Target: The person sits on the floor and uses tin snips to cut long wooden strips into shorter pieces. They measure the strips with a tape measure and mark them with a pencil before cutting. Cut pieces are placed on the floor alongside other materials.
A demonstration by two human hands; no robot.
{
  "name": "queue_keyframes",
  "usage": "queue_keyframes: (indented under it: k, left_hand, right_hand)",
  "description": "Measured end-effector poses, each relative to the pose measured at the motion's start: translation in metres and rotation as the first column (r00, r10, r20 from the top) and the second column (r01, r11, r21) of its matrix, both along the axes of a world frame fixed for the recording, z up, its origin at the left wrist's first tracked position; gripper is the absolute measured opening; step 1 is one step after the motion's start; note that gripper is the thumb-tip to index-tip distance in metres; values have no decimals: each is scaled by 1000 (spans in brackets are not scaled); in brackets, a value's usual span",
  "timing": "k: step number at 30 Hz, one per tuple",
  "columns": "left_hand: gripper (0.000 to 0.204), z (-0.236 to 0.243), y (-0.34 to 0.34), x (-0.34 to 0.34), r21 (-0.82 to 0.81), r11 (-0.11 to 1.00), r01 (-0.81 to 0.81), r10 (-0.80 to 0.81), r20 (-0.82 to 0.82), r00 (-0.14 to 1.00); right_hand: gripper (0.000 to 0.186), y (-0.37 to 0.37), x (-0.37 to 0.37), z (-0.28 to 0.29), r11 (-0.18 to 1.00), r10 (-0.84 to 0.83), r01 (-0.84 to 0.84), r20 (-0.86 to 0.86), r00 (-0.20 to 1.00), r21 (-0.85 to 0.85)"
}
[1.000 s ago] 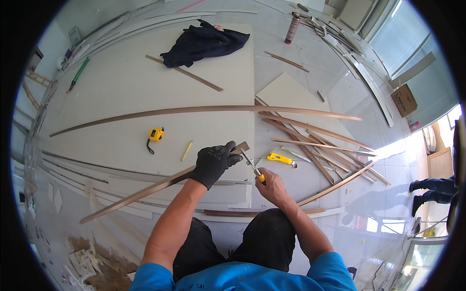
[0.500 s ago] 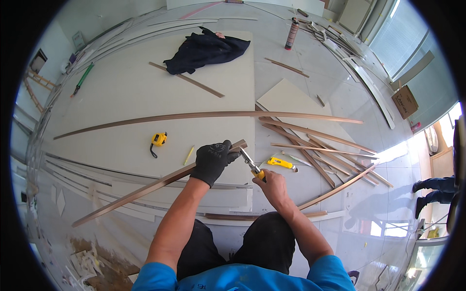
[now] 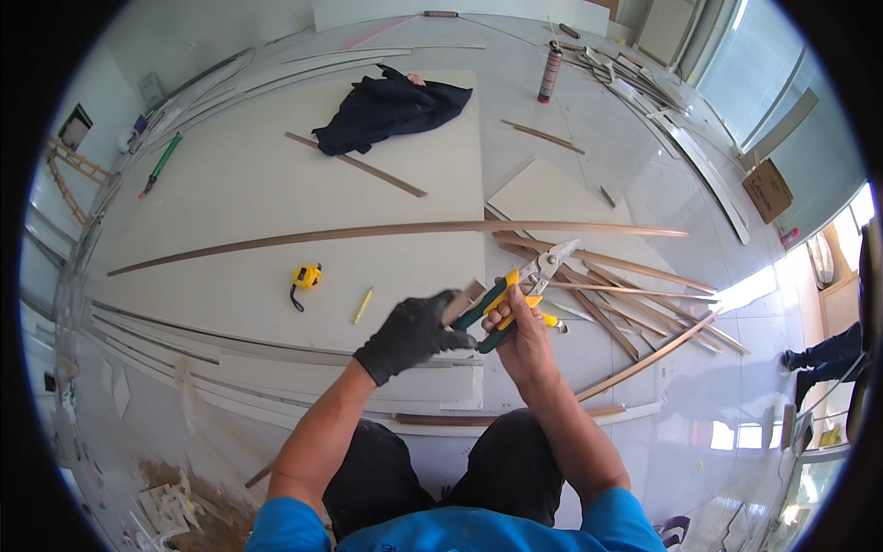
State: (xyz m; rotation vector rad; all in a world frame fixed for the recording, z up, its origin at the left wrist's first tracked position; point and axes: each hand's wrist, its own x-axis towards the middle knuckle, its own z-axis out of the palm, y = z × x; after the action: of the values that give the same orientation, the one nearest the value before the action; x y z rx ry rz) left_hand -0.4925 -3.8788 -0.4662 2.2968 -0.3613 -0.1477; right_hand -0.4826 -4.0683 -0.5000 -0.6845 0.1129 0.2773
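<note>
My left hand (image 3: pixel 411 336), in a black glove and slightly blurred, is closed around a brown trim strip (image 3: pixel 463 304). The strip's end sticks out past the fingers, while its other end shows beyond my left forearm at the lower left. My bare right hand (image 3: pixel 524 336) grips a pair of snips (image 3: pixel 544 267) with yellow and green handles. Their metal jaws point up and right, away from the held strip; the handles lie close beside the strip's end. Partly hidden behind my right hand is a yellow utility knife (image 3: pixel 554 322).
A long brown strip (image 3: pixel 368 234) crosses the pale board (image 3: pixel 230 198). On the board lie a yellow tape measure (image 3: pixel 306 275), a yellow pencil (image 3: pixel 364 305) and a dark cloth (image 3: pixel 395 110). More strips (image 3: pixel 635 262) overlap at the right. A canister (image 3: pixel 550 74) stands farther back; a person's legs (image 3: pixel 823 359) show far right.
The snips have come away from the strip's end and turned so their jaws point up and right. My left hand has swung the strip toward me, its far end dropping lower left.
</note>
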Motion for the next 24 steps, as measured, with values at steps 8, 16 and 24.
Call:
queue_keyframes:
  k: [8, 16, 24]
  left_hand:
    - [31, -6, 17, -19, 20, 995, 95, -96, 119, 988]
    - [35, 21, 27, -23, 101, 994, 50, -75, 271, 960]
    - [42, 41, 34, -20, 276, 944, 179, -273, 355, 894]
  right_hand:
    - [39, -5, -15, 12, 950, 300, -300, -16, 954, -88]
    - [82, 25, -32, 38, 921, 341, -366, 179, 923, 134]
    - [58, 19, -20, 59, 938, 323, -346, 291, 901, 29]
